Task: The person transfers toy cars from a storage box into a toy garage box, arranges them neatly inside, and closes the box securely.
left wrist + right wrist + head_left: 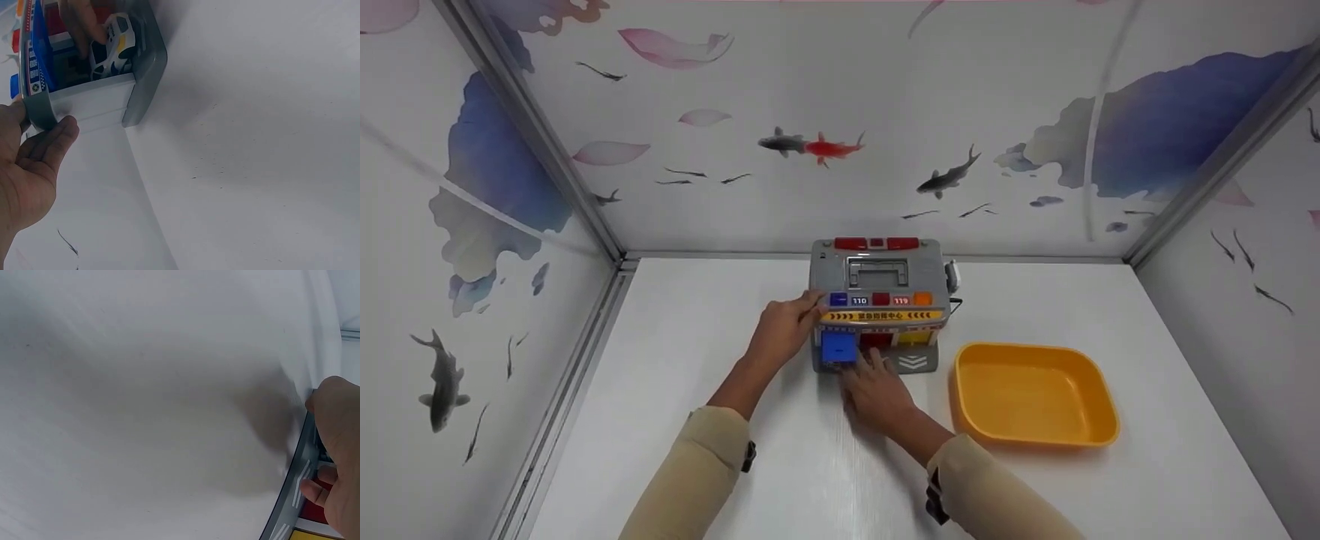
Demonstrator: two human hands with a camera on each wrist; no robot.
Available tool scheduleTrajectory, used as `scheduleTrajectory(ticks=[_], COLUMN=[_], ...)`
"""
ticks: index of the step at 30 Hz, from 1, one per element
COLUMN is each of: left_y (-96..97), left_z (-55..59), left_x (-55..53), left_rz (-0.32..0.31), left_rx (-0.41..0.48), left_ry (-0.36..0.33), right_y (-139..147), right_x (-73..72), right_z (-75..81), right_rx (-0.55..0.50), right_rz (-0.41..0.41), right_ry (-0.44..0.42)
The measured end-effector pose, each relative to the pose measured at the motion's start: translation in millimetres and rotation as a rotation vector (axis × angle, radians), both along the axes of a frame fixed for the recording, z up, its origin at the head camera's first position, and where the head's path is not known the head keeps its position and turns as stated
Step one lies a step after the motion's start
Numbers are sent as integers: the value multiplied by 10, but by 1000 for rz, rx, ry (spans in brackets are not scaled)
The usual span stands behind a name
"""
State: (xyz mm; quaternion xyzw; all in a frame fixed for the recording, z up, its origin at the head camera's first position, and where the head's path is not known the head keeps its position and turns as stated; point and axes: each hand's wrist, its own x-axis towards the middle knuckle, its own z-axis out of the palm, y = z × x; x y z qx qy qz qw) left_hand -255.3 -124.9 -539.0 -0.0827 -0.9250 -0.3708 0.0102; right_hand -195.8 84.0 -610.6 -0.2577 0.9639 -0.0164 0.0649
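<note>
A grey toy emergency station point(877, 300) stands at the back of the table, its blue door point(838, 348) raised. With thumb on top and fingers underneath, my left hand point(784, 326) grips the station's left edge; the left wrist view shows this hand point(34, 160) close up. A white toy car point(119, 46) with yellow and black markings sits tilted at the opening under the blue door. Fingers of my right hand point(877, 390) are bent around the car at this opening. In the right wrist view, the right hand point(340, 444) covers the car.
Right of the station, a yellow-orange tray point(1035, 397) lies on the white table point(810, 480). Printed panels with fish and petals point(885, 97) enclose the table at the back and sides. A small handset point(953, 277) hangs on the station's right side.
</note>
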Motion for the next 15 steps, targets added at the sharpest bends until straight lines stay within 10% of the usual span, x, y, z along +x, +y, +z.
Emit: scheduleTrajectory(ticks=[15], left_y=[10], left_z=[9], left_x=[-24], left_rz=[6], left_rx=[-40], left_ry=[-6], right_y=[56], right_x=[-34], right_z=[88], right_rx=[-76], right_rz=[-15], right_ry=[-168])
